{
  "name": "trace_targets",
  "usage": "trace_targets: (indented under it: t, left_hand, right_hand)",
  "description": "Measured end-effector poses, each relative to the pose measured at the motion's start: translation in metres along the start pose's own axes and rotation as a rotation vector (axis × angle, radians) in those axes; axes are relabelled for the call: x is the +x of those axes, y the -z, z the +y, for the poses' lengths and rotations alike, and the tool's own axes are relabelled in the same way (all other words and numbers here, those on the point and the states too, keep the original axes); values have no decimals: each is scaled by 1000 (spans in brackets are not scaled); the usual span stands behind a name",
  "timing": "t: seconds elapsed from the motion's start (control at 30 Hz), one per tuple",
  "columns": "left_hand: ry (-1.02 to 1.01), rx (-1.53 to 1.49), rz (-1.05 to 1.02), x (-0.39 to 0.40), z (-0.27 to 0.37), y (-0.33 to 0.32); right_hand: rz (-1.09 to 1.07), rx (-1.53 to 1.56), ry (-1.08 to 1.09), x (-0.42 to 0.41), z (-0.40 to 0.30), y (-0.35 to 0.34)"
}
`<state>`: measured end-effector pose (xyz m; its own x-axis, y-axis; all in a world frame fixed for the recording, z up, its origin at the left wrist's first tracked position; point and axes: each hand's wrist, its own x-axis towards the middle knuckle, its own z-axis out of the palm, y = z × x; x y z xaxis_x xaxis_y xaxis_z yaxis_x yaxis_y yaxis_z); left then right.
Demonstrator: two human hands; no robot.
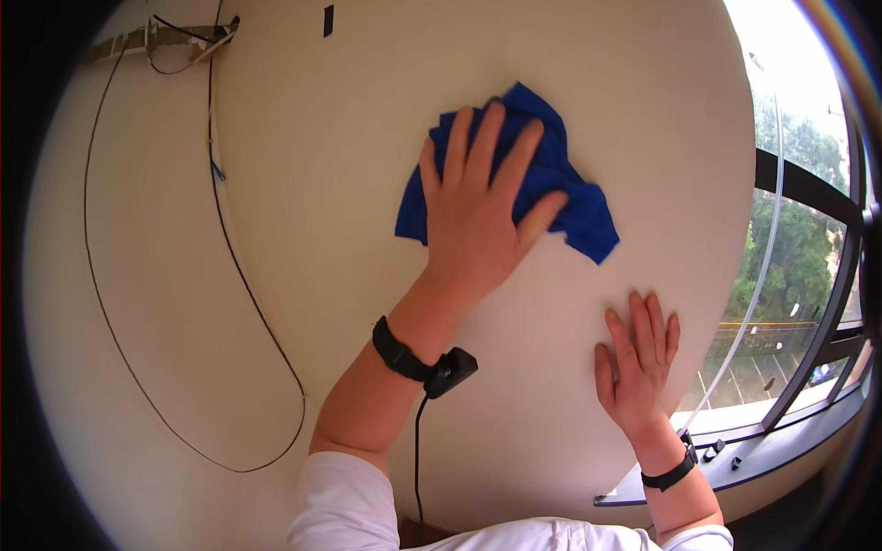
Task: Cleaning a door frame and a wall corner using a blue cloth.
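Note:
My left hand (475, 206) lies spread over a crumpled blue cloth (586, 213), pressing it flat against a cream-coloured wall (331, 172). Its fingers are apart and point up; the cloth sticks out above and on both sides of the hand. Lower and to the right, my right hand (637, 365) rests against the same wall with nothing in it, near the window side. Both wrists wear black straps, and a small black device with a cable sits at the left one.
A thin black cable (234, 262) hangs in a long loop at the left, below a rough opening (186, 41) with loose wires. A short black strip (329, 21) is on the wall. At the right are a dark-framed window (799, 179) and a sill (758, 461) with small dark objects.

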<state>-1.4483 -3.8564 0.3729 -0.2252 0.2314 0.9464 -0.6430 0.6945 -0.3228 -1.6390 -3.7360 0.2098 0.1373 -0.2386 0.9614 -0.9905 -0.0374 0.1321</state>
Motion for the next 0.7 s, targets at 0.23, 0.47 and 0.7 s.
trace_targets:
  t: [0.23, 0.47, 0.7]
  left_hand:
    - [-299, -178, -249, -90, 27, 4]
    - [5, 84, 17, -17, -57, 16]
    - [-55, -37, -164, -70, -19, 19]
  right_hand:
    - [-88, -38, -35, -13, -4, -1]
    - [-15, -32, -22, -17, -9, -7]
    - [-19, -41, -30, -26, -9, -10]
